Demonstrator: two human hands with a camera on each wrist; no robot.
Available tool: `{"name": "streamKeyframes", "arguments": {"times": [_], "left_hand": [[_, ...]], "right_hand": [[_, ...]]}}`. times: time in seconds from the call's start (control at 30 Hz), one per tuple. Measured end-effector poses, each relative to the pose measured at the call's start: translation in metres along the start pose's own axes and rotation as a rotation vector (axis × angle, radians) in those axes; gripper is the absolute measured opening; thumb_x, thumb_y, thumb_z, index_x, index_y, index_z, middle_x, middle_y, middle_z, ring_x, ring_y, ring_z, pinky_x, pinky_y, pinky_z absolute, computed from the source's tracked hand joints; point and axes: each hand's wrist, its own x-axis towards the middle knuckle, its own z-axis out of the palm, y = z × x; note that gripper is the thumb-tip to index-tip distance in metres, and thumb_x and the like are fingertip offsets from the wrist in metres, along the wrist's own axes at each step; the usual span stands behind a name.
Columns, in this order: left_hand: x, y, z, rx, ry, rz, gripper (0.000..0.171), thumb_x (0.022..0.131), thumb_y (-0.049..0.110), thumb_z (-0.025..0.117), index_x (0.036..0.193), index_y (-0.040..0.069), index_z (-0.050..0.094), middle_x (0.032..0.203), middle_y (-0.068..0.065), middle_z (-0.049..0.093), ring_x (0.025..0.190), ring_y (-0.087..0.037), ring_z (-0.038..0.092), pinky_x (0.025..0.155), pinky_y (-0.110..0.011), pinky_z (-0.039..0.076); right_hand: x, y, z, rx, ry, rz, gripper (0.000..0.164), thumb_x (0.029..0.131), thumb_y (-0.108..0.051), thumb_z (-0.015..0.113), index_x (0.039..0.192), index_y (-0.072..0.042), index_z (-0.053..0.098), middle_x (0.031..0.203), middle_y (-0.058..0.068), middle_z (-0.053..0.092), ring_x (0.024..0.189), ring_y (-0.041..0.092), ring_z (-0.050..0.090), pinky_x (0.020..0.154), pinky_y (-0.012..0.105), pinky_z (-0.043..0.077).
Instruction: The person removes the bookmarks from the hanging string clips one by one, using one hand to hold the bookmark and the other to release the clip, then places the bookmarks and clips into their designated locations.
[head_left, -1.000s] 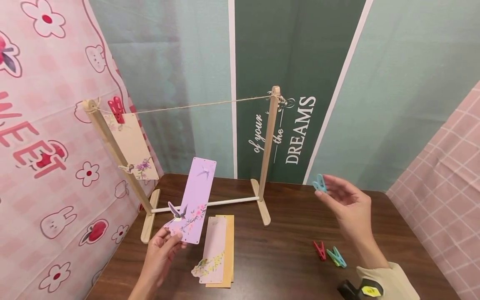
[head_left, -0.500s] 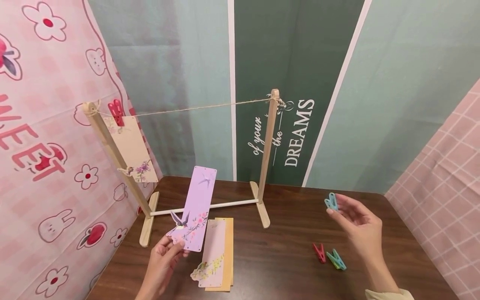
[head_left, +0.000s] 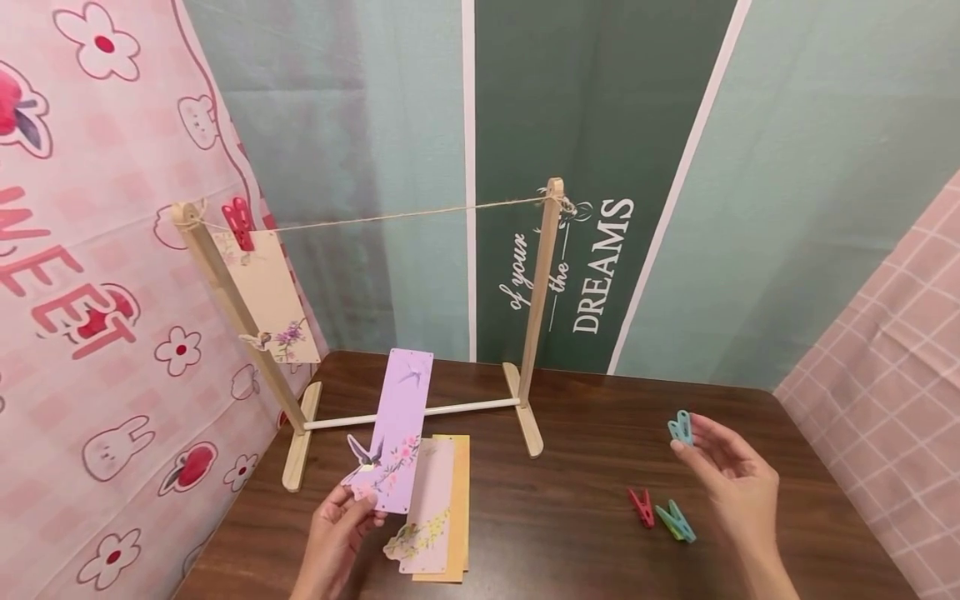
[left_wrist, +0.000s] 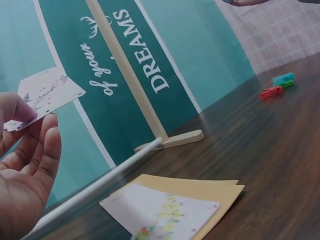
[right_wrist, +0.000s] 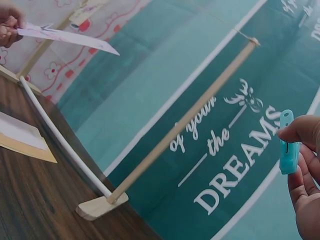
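My left hand (head_left: 337, 532) pinches the lower end of a purple bookmark (head_left: 403, 400) printed with a swallow and pink blossoms. The bookmark tilts upright in front of the rack's white rod. On the right, my right hand (head_left: 738, 483) holds a light blue clothespin (right_wrist: 287, 145) between thumb and fingers, above the table. A cream bookmark (head_left: 268, 292) hangs from the twine (head_left: 375, 218) by a red clothespin (head_left: 238, 223) near the left post. Beside my left hand lies a pink bookmark (head_left: 431, 508) with yellow flowers, on top of yellow-orange card (head_left: 461, 500).
A wooden rack with a left post (head_left: 240, 321), a right post (head_left: 542, 292) and a white rod (head_left: 472, 407) stands on the dark table (head_left: 570, 500). A red clothespin (head_left: 642, 507) and a teal one (head_left: 677, 521), with some green beneath, lie below my right hand.
My right hand has moved down and to the right with the light blue clothespin. My left hand has lowered the purple bookmark a little.
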Motion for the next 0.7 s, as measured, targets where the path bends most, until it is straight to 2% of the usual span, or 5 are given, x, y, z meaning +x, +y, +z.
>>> {"name": "streamKeyframes", "arguments": {"times": [0.23, 0.5, 0.7], "left_hand": [[-0.007, -0.012, -0.007, -0.040, -0.013, -0.027, 0.029, 0.093, -0.014, 0.047, 0.105, 0.007, 0.063, 0.087, -0.006, 0.066, 0.073, -0.013, 0.064, 0.066, -0.022, 0.055], [-0.010, -0.017, -0.010, -0.036, -0.012, -0.048, 0.029, 0.092, -0.013, 0.047, 0.102, 0.008, 0.063, 0.084, -0.004, 0.068, 0.072, -0.011, 0.064, 0.066, -0.021, 0.055], [-0.014, -0.022, -0.011, 0.001, -0.015, -0.089, 0.027, 0.092, -0.009, 0.050, 0.099, 0.012, 0.064, 0.083, -0.002, 0.068, 0.072, -0.010, 0.064, 0.067, -0.021, 0.055]], "right_hand": [[-0.005, 0.013, -0.014, -0.003, 0.083, 0.063, 0.043, 0.075, 0.021, 0.070, 0.116, 0.013, 0.061, 0.097, 0.007, 0.071, 0.088, 0.014, 0.065, 0.074, 0.019, 0.054], [-0.013, 0.025, -0.027, -0.057, 0.175, 0.091, 0.042, 0.074, 0.020, 0.073, 0.115, 0.013, 0.062, 0.094, 0.006, 0.070, 0.087, 0.013, 0.066, 0.075, 0.018, 0.053], [-0.018, 0.034, -0.035, -0.061, 0.226, 0.156, 0.043, 0.075, 0.017, 0.074, 0.116, 0.009, 0.064, 0.094, 0.004, 0.071, 0.086, 0.012, 0.066, 0.073, 0.017, 0.053]]}}
